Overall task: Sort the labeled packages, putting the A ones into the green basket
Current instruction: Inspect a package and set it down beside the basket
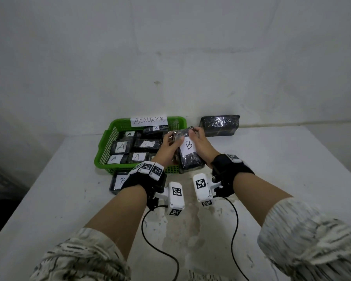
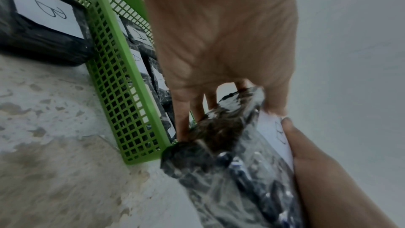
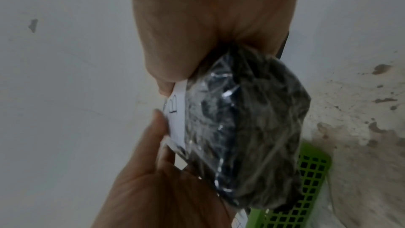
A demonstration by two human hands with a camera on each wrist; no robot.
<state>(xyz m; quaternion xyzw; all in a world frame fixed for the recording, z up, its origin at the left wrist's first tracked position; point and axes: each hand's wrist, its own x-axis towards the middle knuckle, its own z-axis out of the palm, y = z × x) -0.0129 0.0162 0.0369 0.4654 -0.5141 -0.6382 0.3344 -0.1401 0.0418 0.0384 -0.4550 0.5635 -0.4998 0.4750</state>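
Note:
A black plastic-wrapped package with a white B label (image 1: 187, 152) is held tilted just right of the green basket (image 1: 104, 153), near its front right corner. My left hand (image 1: 168, 142) grips its left edge, fingers curled behind it. On the other side my right hand (image 1: 200, 138) grips the right edge, thumb on the label. The wrist views show the same package (image 2: 230, 153) (image 3: 247, 136) between left hand (image 2: 219, 41) and right hand (image 3: 208, 23). Several black packages labelled A (image 1: 121, 147) lie inside the basket, which carries a paper sign reading ABNORMAL.
Another B package (image 1: 118, 182) lies on the white table (image 1: 272, 169) against the basket's front wall, left of my left wrist. A larger black wrapped package (image 1: 219, 125) leans at the back wall, right of the basket. Cables trail from the wrist cameras towards me.

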